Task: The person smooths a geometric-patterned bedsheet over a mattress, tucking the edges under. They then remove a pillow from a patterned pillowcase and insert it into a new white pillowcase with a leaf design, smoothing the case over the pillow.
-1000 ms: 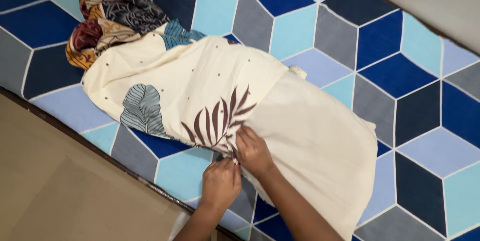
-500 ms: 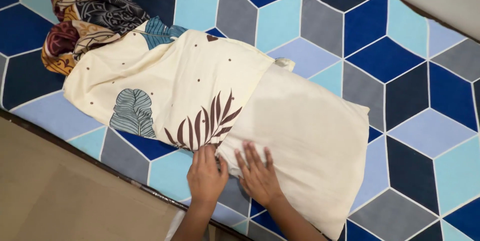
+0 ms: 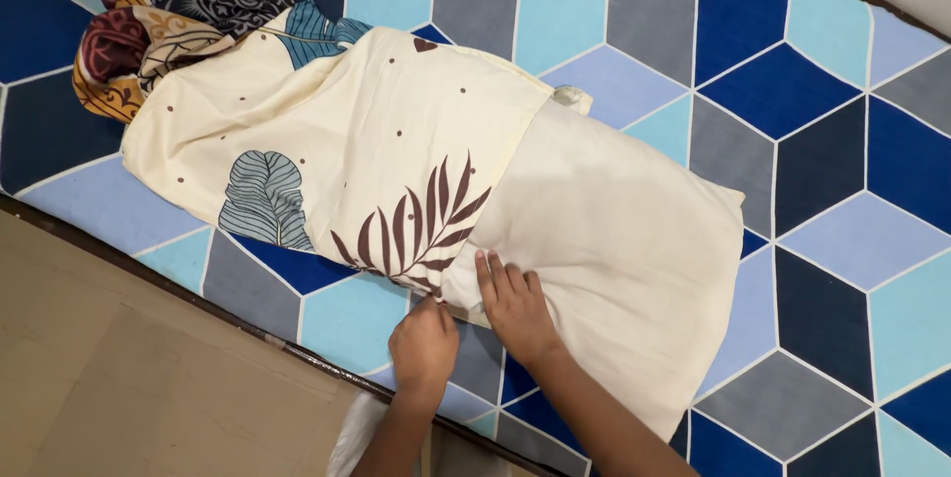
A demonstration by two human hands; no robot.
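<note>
We're looking down on a plain cream pillow [image 3: 624, 269] lying across a bed sheet [image 3: 792, 81] of blue, grey and turquoise cubes, its upper end already inside a cream pillowcase [image 3: 367, 150] printed with leaves. Half a second ago both our hands lay spread flat side by side at the near edge; now the left hand [image 3: 424, 343] has curled up and pinches the pillowcase hem just below the brown leaf, closed tight on the cloth, while the right hand [image 3: 515, 304] stays flat and open, fingers [image 3: 492, 274] pressing the bare pillow just beside that hem. That reads to us as a fresh grip taken after smoothing, with roughly half the pillow uncovered. A bundle of patterned cloth [image 3: 158, 11] sits at the far end, touching the case, and tan floor [image 3: 119, 378] shows beside the bed.
</note>
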